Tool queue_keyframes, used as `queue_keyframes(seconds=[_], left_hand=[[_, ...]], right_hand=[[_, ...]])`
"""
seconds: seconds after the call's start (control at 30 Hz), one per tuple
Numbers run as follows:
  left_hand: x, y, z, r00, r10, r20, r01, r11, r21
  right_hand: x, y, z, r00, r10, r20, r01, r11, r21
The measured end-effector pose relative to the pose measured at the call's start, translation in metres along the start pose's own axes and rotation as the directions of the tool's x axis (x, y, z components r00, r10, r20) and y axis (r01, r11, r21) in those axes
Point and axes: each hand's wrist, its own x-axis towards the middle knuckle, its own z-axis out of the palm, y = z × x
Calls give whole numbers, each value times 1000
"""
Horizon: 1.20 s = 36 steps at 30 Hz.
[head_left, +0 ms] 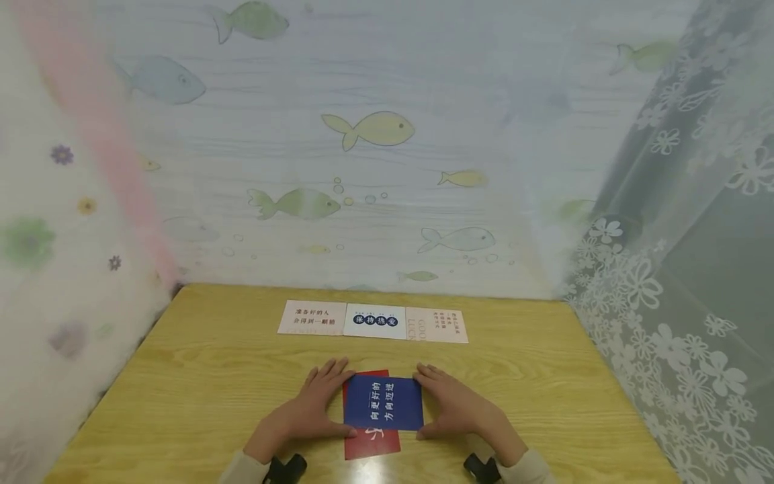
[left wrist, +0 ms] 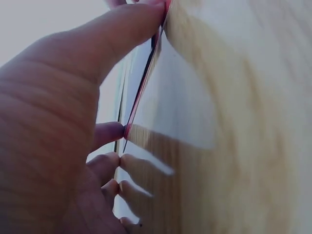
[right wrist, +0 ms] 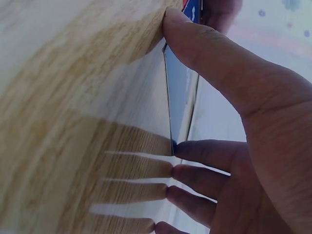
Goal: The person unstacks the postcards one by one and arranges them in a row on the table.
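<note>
A blue card (head_left: pixel 402 407) with white characters lies crosswise over a red card (head_left: pixel 371 445), which shows above and below it. My left hand (head_left: pixel 311 407) is at the left side of the cards, its thumb on the near corner and index finger by the far one. Opposite it, my right hand (head_left: pixel 456 407) spans the blue card's right edge between spread thumb and index finger. In the wrist views, the left thumb (left wrist: pixel 112 39) and right thumb (right wrist: pixel 200 44) meet the card edges low over the wood, with the other fingertips down on the tabletop.
Three pale printed cards lie side by side farther back: a left one (head_left: pixel 311 317), a middle one with dark round marks (head_left: pixel 375 321), and a right one (head_left: pixel 444 326). The wooden table (head_left: pixel 211 376) ends at a fish-patterned curtain (head_left: pixel 375 222); lace fabric (head_left: pixel 677 336) hangs on the right.
</note>
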Motion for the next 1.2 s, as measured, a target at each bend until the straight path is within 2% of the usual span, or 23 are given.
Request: queue_keyframes(seconds=[0.17, 0.4, 0.63, 0.93, 1.2], left_hand=[[1, -5, 2, 999, 21, -28, -22, 999, -30], [0, -6, 5, 997, 29, -67, -33, 997, -72], [0, -6, 4, 997, -23, -78, 15, 995, -101], [2, -4, 2, 995, -21, -98, 7, 990, -144], [0, -6, 4, 995, -46, -89, 31, 986, -164]], right_hand=[[1, 1, 1, 1000, 2, -8, -1, 1000, 24], [0, 6, 6, 1000, 7, -31, -4, 995, 98], [3, 7, 7, 997, -7, -72, 16, 992, 124], [3, 5, 4, 998, -8, -64, 18, 986, 164], [3, 5, 5, 998, -9, -59, 17, 991, 136]])
